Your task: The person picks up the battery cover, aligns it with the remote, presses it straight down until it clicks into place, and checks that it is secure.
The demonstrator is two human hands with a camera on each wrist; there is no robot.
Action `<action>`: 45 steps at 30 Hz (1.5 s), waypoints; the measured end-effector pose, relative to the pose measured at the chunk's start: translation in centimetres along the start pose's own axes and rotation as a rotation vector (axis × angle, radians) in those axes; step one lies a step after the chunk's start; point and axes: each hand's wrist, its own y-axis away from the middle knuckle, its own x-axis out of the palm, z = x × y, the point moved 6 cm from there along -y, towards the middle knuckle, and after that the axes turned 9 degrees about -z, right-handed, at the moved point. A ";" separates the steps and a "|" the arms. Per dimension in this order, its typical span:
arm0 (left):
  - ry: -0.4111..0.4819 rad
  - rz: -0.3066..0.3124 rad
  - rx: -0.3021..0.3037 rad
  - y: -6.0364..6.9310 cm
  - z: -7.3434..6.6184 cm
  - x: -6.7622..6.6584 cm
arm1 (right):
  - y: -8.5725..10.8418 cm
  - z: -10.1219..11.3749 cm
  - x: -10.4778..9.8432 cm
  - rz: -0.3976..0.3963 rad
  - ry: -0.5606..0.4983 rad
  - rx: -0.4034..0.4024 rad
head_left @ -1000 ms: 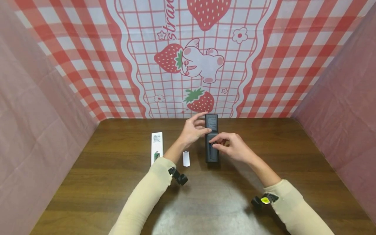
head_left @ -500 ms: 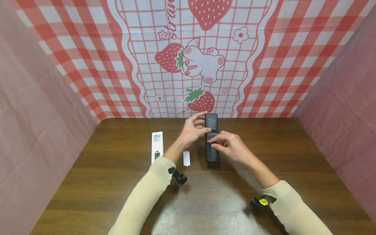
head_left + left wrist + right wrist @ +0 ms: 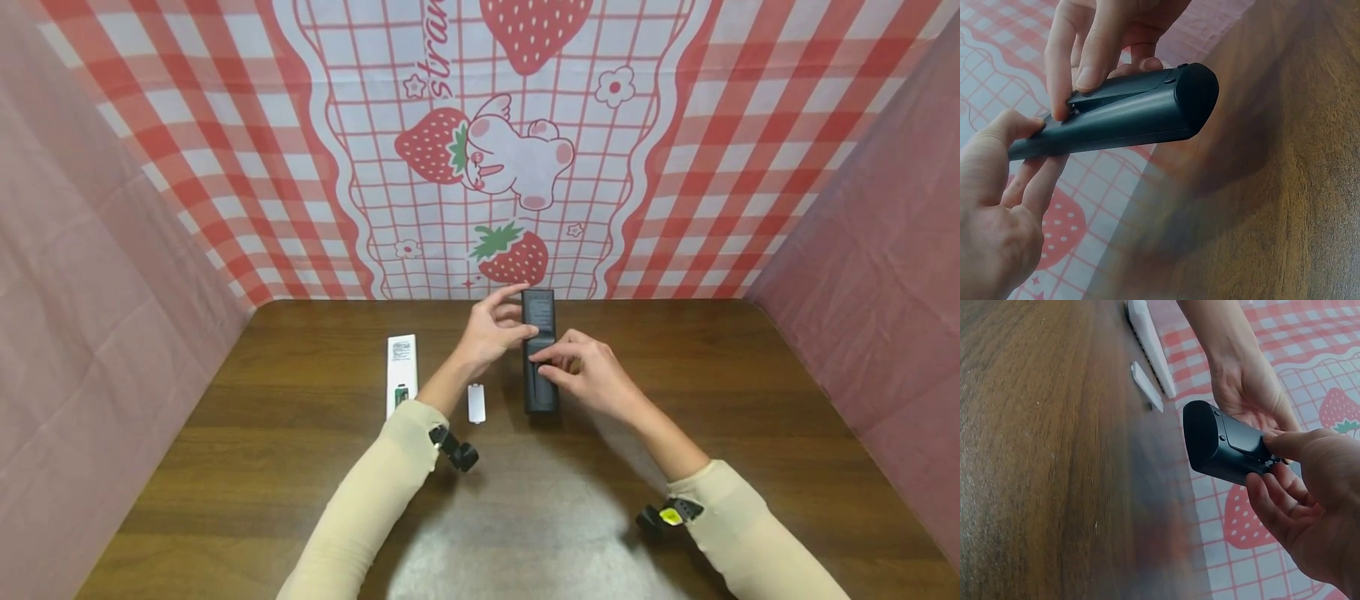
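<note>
"What do your hands hold?"

"Your left hand [image 3: 489,336] grips the black remote [image 3: 538,310] above the desk [image 3: 742,375], toward its far edge; your right hand [image 3: 592,372] pinches its tilted cover [image 3: 1130,84]."

"What's inside?"

"Hard to tell from here. The open compartment [image 3: 401,395] in the white remote [image 3: 402,354], nearer the left edge, shows green."

In my head view, a cover [image 3: 476,403] lies on the tabletop [image 3: 525,508] between the left remote [image 3: 401,371] and held remote [image 3: 542,392].
</note>
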 end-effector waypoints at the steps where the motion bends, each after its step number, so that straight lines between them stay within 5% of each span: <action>1: 0.002 -0.002 -0.001 0.0 0.0 0.0 | 0.0 0.0 0.0 0.000 0.001 0.002; 17: 0.014 -0.012 -0.007 -0.2 -0.2 -0.2 | 0.0 -0.3 0.0 -0.055 -0.026 0.061; 33: 0.030 -0.019 -0.006 -0.1 -0.2 -0.5 | 0.8 -1.2 1.1 -0.104 -0.299 0.295; 45: 0.031 -0.022 -0.011 0.1 -0.1 -0.7 | 1.0 -1.5 0.8 -0.148 -0.189 0.330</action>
